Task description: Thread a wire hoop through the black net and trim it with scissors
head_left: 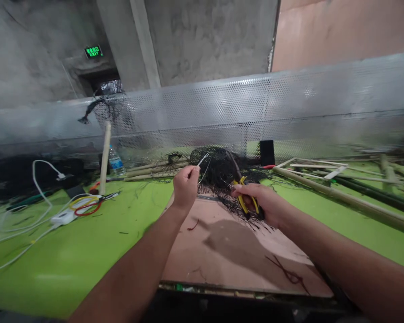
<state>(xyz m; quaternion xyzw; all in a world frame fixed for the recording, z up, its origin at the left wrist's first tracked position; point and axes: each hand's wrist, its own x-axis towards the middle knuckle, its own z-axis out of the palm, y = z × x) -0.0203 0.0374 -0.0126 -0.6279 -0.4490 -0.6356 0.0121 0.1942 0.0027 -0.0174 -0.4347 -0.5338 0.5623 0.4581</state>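
My left hand is closed in a pinch around a thin, shiny wire, which sticks out from between thumb and finger. Wrapped around the yellow-and-black handles of a pair of pliers is my right hand. The jaws of the pliers are hard to make out against the dark background. A bundle of black netting lies just beyond and between both hands, its frayed strands hanging over a pinkish board. Whether the wire passes into the netting, I cannot tell.
On the green tabletop, a white power strip with cables lies left, near an upright bamboo stick and a water bottle. Bamboo poles and a thin frame lie right. A perforated metal screen runs behind.
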